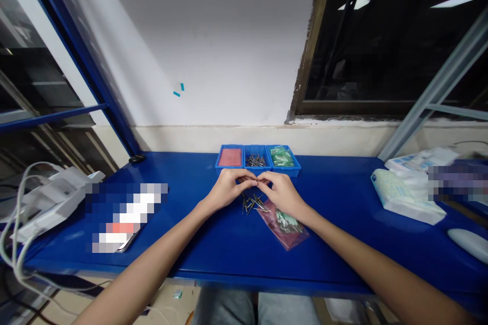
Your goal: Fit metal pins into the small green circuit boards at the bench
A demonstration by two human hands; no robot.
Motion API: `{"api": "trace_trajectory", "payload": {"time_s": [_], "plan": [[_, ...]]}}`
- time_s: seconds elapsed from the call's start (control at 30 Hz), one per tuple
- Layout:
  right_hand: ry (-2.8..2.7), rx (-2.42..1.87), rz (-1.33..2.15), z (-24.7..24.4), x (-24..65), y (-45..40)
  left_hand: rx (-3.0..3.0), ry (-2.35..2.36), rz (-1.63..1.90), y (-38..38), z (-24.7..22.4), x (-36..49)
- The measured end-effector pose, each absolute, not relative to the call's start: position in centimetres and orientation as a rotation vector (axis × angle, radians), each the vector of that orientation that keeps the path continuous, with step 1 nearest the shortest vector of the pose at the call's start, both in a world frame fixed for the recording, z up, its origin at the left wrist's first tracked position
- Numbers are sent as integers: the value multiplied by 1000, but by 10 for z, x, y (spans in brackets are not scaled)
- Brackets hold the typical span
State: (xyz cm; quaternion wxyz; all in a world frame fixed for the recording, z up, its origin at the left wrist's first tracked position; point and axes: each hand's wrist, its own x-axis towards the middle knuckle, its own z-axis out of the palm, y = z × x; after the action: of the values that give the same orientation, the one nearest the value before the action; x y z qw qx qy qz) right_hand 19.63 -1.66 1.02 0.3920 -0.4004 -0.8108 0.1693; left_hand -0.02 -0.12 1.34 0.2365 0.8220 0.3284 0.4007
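My left hand (229, 186) and my right hand (281, 190) meet at their fingertips above the blue table. Both are closed in a pinch, and whatever sits between the fingers is too small to make out. Just below them lies a loose pile of slim metal screw-like pieces (249, 204). A pink plastic bag (287, 236) rests flat under my right wrist, with a green-and-white packet (287, 222) on or in it. Behind my hands stand three joined blue bins (259, 167). They hold pink sheets or bags (230, 157), similar metal pieces (256, 160) and green packets (281, 156).
White power strips with cables (57, 198) lie at the left, near a blurred flat object (129, 218). A pack of tissues (404, 195) and a white mouse-like object (470, 244) are at the right. A small black object (136, 159) sits at the back left. A wall rises behind.
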Motion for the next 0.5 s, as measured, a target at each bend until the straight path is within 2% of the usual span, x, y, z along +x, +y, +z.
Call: {"api": "trace_trajectory", "payload": {"time_s": [0.2, 0.37, 0.5], "plan": [[-1982, -1064, 592, 15, 195, -19, 2313, 894, 1244, 1, 8, -1], [-1928, -1077, 631, 12, 193, -20, 2618, 835, 1141, -1, 7, -4], [-1955, -1052, 619, 14, 191, -22, 2650, 871, 1092, -1, 5, -5]]}}
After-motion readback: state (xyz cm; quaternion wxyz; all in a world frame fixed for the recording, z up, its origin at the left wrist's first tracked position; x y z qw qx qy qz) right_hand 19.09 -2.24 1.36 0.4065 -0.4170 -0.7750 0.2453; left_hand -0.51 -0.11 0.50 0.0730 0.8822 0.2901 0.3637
